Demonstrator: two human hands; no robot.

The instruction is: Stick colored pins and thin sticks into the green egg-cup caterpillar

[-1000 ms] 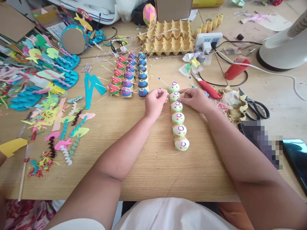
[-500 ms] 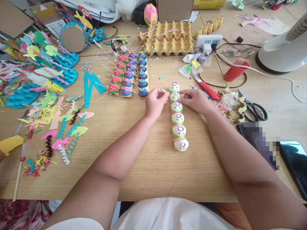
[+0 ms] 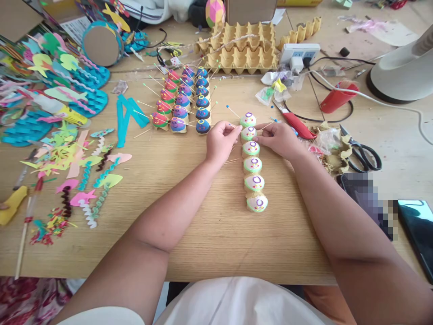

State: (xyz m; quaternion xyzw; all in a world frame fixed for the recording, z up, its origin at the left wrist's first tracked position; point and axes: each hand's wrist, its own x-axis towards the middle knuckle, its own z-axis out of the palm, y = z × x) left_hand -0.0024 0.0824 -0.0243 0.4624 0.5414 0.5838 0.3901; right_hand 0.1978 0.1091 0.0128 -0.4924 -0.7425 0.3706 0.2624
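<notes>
A strip of several white-and-green painted egg-carton cups runs away from me in the middle of the table. Close to the left side of its second cup, my left hand pinches a thin stick with a blue tip. On the other side my right hand has its fingers closed around another blue-tipped stick, whose inner end points at the same cup. One more blue-tipped stick stands out to the left of the farthest cup. Loose thin sticks lie left of the strip.
Painted red, purple and blue cup strips stand back left. Bare egg trays lie behind. Paper shapes cover the left; scissors, a red-handled cutter and phones are right. Another person's fingers hold yellow paper.
The view has shifted slightly, while both my hands keep nearly the same places beside the second cup. At the far left, the yellow paper has turned and tilted in the other person's hand.
</notes>
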